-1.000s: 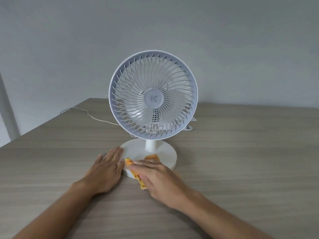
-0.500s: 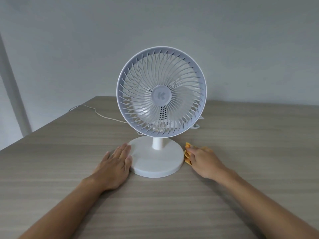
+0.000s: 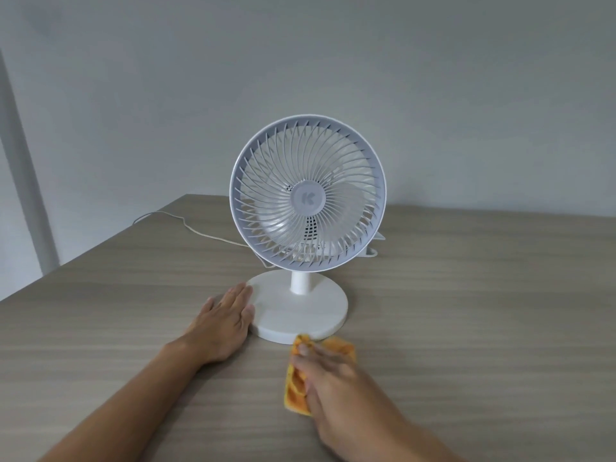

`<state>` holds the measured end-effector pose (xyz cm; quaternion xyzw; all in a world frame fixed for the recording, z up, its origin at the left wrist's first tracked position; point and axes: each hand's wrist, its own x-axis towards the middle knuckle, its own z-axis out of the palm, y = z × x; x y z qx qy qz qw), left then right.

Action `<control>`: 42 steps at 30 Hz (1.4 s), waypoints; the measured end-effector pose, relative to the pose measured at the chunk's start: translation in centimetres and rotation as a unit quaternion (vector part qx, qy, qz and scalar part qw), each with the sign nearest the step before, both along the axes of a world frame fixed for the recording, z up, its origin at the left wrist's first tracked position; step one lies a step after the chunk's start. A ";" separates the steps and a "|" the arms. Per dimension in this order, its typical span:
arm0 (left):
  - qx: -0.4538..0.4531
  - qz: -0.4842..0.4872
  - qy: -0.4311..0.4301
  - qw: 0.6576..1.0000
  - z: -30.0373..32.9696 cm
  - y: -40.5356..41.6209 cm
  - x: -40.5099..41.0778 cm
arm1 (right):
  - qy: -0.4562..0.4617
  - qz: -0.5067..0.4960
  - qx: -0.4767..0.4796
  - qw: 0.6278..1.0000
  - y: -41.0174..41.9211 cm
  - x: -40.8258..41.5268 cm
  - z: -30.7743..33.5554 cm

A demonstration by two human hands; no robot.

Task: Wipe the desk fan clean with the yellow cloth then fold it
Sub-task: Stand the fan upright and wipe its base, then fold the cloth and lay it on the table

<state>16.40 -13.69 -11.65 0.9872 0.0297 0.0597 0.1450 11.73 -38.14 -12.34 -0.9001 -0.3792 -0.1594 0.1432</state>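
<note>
A white desk fan stands upright on the wooden table, its round grille facing me and its flat round base in front. My left hand lies flat on the table with its fingers against the left edge of the base. The yellow cloth is bunched on the table just in front of the base's near edge. My right hand lies on top of the cloth, pressing it down; the hand is blurred and covers most of it.
A thin white cable runs from behind the fan to the table's left edge. A small white object shows behind the fan at the right. The wooden table extends right; a grey wall stands behind.
My right hand has carried the cloth from the right side of the base round to its front edge. My left hand stays against the base's left side.
</note>
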 end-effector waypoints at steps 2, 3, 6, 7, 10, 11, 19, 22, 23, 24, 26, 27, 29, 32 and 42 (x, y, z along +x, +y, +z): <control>-0.004 -0.002 0.004 1.000 0.0 0.1 0.1 | 0.052 0.070 0.017 0.996 1.8 -0.6 0.4; -0.009 -0.003 0.008 1.000 0.1 0.1 0.0 | 0.062 0.094 0.011 0.994 2.6 -0.8 0.8; -0.043 0.000 -0.011 0.999 0.2 0.0 -0.2 | 0.061 0.129 0.014 0.990 3.9 -0.6 1.9; -0.065 0.005 -0.035 0.997 0.2 0.0 -0.4 | 0.065 0.133 0.015 0.989 4.0 -0.5 2.0; -0.147 0.031 -0.125 0.981 0.4 -0.3 -1.5 | 0.069 0.151 0.006 0.986 3.1 -0.5 1.9; -0.159 0.040 -0.144 0.976 0.5 -0.5 -2.0 | 0.071 0.150 -0.001 0.986 2.6 -0.6 1.8; -0.115 0.023 -0.231 0.966 1.2 -3.1 -6.2 | 0.257 0.088 0.110 0.956 -2.4 -1.1 3.2; -0.123 -0.017 -0.236 0.964 1.3 -5.2 -7.8 | 0.233 0.018 0.210 0.949 -4.0 0.5 4.0; -0.129 -0.029 -0.220 0.966 1.3 -5.7 -8.1 | 0.183 -0.014 0.186 0.965 -4.5 1.4 3.9; -0.131 -0.037 -0.203 0.970 1.1 -6.0 -8.1 | 0.152 -0.041 0.144 0.977 -4.8 2.0 4.0; -0.117 -0.056 -0.168 0.977 1.1 -6.0 -7.9 | 0.150 -0.074 0.077 0.983 -4.9 2.7 4.3; -0.107 -0.066 -0.151 0.980 1.0 -5.9 -7.7 | 0.160 -0.073 0.069 0.982 -4.7 2.9 4.4; -0.099 -0.074 -0.127 0.984 1.0 -5.8 -7.4 | 0.169 -0.062 0.062 0.982 -4.2 3.2 4.5; -0.150 -0.058 -0.119 0.980 1.4 -6.1 -7.4 | 0.160 -0.056 0.078 0.982 -3.5 3.2 5.1; -0.515 -0.066 -0.127 0.845 7.3 -5.4 -9.9 | 0.146 0.007 0.360 0.921 -3.1 2.6 10.6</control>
